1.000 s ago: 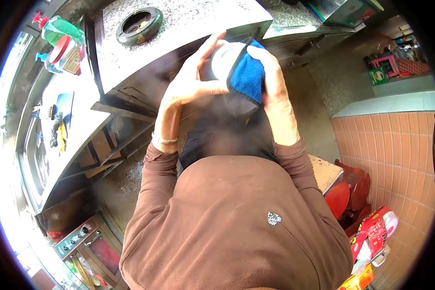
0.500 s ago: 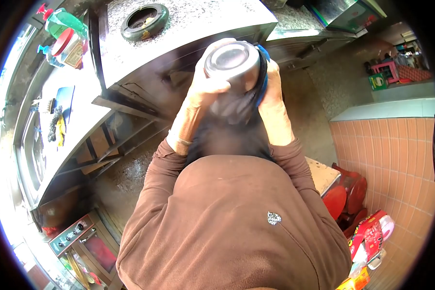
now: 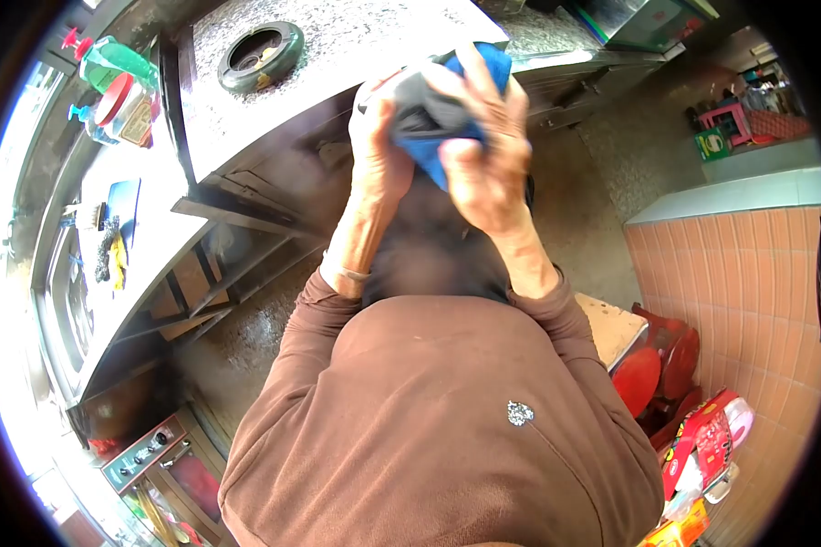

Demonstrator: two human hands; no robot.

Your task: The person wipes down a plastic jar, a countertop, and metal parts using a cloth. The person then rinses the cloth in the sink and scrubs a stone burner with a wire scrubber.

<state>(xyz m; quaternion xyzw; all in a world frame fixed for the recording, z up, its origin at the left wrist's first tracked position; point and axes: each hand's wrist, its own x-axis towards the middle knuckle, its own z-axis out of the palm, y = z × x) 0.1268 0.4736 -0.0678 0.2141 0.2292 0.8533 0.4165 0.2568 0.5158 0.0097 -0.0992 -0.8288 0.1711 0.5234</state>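
The left hand [image 3: 379,146] curled around one side of a blue and dark cloth [image 3: 429,114], and the right hand [image 3: 493,169] gripped its other side, fingers spread across it, thumb on the blue part. The cloth was held up to the right of the black ring [image 3: 289,71], which lay on the speckled bench [image 3: 356,46]. A red-lidded jar [image 3: 137,117] stood left of the ring.

- a speckled countertop [image 3: 356,41] runs across the top of the view, curving, with dark cabinets [image 3: 269,173] below it
- bright white light floods the far left edge
- a brown, dull floor [image 3: 586,205] lies between the cabinets and a wall of orange-brown tiles [image 3: 725,273]
- a pale ledge [image 3: 734,196] caps the tiles
- red stools [image 3: 670,342] stand near a light wooden tabletop [image 3: 608,326]
- a glass-fronted cabinet [image 3: 178,474] sits lower left
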